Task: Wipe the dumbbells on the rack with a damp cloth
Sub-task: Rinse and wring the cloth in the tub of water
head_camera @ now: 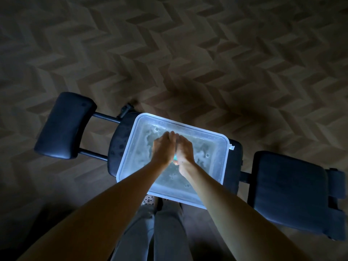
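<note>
Tub (pixel 188 127) on the bench (pixel 118 140), hands inside it.
The bench stands on the floor (pixel 188 53), with the tub on its middle pad, a left pad (pixel 64 125) and a right pad (pixel 290 187). The left hand (pixel 163 148) and right hand (pixel 185 150) touch side by side in the tub.

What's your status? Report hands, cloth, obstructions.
Left hand and right hand clasped together over the tub of sudsy water. Coloured scrap between palms, likely the cloth. Dumbbells and rack not in view. Nothing blocking.

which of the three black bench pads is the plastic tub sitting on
The middle black pad, under the translucent plastic tub; the left pad and right pad carry nothing.
</note>
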Available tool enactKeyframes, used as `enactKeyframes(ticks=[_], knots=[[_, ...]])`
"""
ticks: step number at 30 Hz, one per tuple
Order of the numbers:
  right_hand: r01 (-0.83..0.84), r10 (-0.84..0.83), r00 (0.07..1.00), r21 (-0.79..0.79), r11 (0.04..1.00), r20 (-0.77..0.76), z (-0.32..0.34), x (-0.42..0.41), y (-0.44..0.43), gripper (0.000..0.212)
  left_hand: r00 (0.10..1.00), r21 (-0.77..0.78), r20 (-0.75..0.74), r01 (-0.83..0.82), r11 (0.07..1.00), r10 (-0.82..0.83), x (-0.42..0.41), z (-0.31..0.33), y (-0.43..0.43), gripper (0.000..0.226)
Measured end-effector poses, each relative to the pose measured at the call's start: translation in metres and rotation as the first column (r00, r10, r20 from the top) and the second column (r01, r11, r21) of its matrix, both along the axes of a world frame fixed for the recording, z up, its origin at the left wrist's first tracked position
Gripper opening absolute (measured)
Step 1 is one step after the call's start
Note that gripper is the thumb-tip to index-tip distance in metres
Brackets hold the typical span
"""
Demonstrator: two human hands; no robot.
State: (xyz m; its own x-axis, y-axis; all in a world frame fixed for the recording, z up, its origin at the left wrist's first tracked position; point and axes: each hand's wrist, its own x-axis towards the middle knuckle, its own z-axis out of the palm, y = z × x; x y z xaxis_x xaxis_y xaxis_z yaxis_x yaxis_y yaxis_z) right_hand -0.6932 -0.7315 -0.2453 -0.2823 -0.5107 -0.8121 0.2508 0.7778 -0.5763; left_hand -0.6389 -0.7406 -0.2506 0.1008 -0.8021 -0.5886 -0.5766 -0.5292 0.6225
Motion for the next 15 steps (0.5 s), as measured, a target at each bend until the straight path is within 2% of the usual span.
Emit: enactKeyframes(ticks=[6,9,10,15], knots=[[-0.008,0.007,1.0,0.053,0.999,0.003,-0.004,-0.001,-0.003,0.028,0.99,0.053,0.137,0.023,0.998,-0.03,-0.003,0.004,-0.004,0.031],[0.002,-0.002,1.0,0.042,0.999,0.003,-0.007,0.0,-0.001,0.03,0.979,0.052,0.157,0.126,0.991,-0.132,-0.005,0.005,-0.006,0.03],[0.014,-0.015,1.0,0.031,0.999,0.016,-0.008,0.0,0.0,0.031,0.981,0.081,0.153,0.111,0.99,-0.123,-0.006,0.007,-0.007,0.03],[-0.01,0.006,0.999,0.091,0.996,0.054,-0.009,-0.004,0.0,0.035,0.987,0.159,-0.017,-0.153,0.975,0.157,-0.006,0.007,-0.004,0.039]])
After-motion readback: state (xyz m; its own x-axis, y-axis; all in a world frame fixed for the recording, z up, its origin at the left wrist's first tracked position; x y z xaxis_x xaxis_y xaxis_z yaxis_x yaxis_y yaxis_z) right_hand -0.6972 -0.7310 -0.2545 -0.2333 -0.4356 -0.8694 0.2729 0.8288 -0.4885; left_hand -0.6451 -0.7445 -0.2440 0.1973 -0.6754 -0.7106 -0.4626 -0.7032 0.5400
